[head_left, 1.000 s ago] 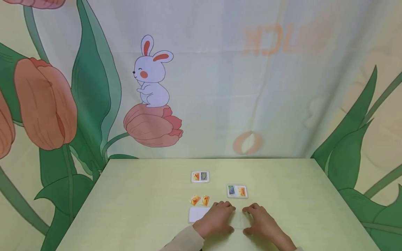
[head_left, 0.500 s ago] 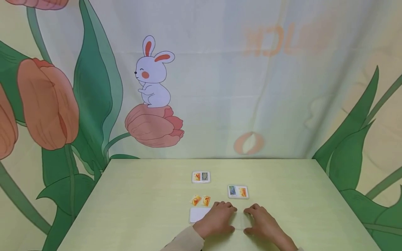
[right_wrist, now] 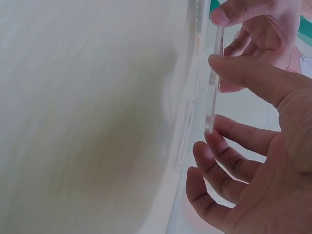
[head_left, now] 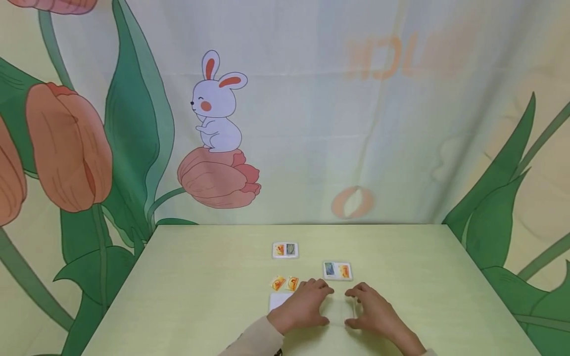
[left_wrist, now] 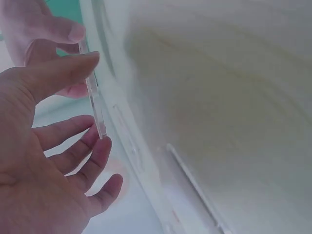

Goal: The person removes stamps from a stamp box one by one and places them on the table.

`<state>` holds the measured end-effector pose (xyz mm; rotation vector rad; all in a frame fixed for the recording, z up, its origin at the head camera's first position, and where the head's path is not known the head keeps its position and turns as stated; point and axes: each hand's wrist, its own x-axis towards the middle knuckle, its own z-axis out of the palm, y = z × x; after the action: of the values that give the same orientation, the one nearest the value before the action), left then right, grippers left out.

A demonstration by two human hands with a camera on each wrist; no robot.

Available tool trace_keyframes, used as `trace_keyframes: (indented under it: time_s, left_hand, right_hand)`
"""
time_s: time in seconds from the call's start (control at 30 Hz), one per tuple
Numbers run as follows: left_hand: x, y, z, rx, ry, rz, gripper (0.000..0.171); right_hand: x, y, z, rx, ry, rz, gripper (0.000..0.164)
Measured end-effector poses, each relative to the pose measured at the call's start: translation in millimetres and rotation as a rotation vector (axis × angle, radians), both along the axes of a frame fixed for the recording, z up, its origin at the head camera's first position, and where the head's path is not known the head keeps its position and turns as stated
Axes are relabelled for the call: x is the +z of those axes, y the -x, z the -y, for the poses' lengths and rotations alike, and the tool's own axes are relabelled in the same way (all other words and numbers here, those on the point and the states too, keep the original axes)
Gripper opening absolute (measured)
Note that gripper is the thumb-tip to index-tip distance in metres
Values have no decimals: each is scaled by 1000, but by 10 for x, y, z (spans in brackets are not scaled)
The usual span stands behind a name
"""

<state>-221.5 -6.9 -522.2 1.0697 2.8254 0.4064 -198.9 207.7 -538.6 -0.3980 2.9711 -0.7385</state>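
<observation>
A thin, clear plastic plate [head_left: 342, 312] hangs low above the table between my two hands. My left hand [head_left: 302, 305] holds its left side, thumb at the near edge and fingertips at the far edge. My right hand [head_left: 377, 312] grips its right side in the same way. Seen edge-on in the left wrist view, the clear plate [left_wrist: 95, 105] stands between thumb and fingers. In the right wrist view the plate [right_wrist: 212, 100] likewise spans thumb to fingertips. Left of my hands lies a white card [head_left: 278, 300], partly hidden by the left hand.
Two small orange picture pieces [head_left: 285, 283] lie behind the white card. Farther back sits a clear-edged card [head_left: 285, 250] with two pictures. Another two-picture card [head_left: 337, 271] lies just beyond my hands. A printed curtain [head_left: 294, 148] hangs behind the table [head_left: 200, 277].
Both hands have shifted slightly away from me, up in the head view. The gap between their fingertips is a little wider, the left hand having moved slightly left. The cards stay put.
</observation>
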Motion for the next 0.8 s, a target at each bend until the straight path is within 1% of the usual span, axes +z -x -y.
trace_keyframes:
  time_s: [0.1, 0.3, 0.43, 0.57, 0.67, 0.8]
  left_hand:
    - [32, 3, 40, 5, -24, 4, 62]
    - [123, -7, 137, 13, -78, 13, 59]
    - [154, -14, 198, 18, -104, 7, 58]
    - [182, -31, 259, 31, -130, -2, 58]
    - [208, -49, 310, 38, -151, -8, 59]
    - [232, -75, 393, 58, -182, 28, 59]
  right_hand:
    - [14, 11, 10, 11, 1, -13, 61]
    - [106, -3, 51, 42, 22, -54, 59]
    - [164, -19, 87, 66, 48, -72, 59]
    - [206, -29, 130, 101, 52, -104, 60]
    - [231, -33, 161, 113, 53, -126, 61]
    - [253, -32, 212, 126, 52, -153, 60]
